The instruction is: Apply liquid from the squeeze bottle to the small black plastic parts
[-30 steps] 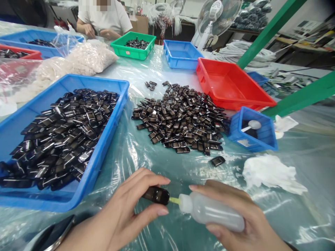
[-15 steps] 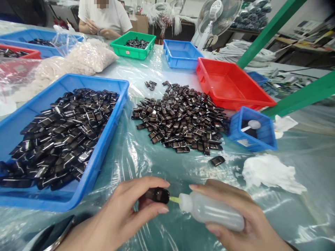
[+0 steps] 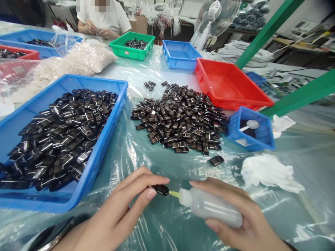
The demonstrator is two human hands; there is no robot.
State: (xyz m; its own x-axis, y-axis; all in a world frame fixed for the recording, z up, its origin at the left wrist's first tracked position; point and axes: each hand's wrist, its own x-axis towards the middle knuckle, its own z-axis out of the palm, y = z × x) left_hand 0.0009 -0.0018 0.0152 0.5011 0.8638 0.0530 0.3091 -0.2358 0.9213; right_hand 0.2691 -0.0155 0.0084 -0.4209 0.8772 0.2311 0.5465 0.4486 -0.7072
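Note:
Between the thumb and fingers of my left hand (image 3: 131, 202) is a small glossy black plastic casing (image 3: 161, 189), its rounded end pointing right. My right hand (image 3: 235, 209) is wrapped around a translucent squeeze bottle (image 3: 213, 206) lying nearly level. The bottle's thin yellow nozzle (image 3: 174, 194) meets or almost meets the end of the casing; whether they touch I cannot tell. Beyond my hands a heap of similar dark casings (image 3: 180, 118) lies on the plastic-covered table. One single casing (image 3: 216, 160) rests apart, in front of the heap.
At left stands a large blue tray (image 3: 104, 150) full of casings. A small blue bin (image 3: 251, 139) with a white spoon and crumpled white tissue (image 3: 270, 172) are at right. Behind are a red tray (image 3: 232, 83), a green tray (image 3: 132, 52) and a seated person (image 3: 104, 21).
My left hand has turned the casing, so a different face shows and its end sits slightly higher. The bottle stays nearly where it was, its nozzle still at the casing's end.

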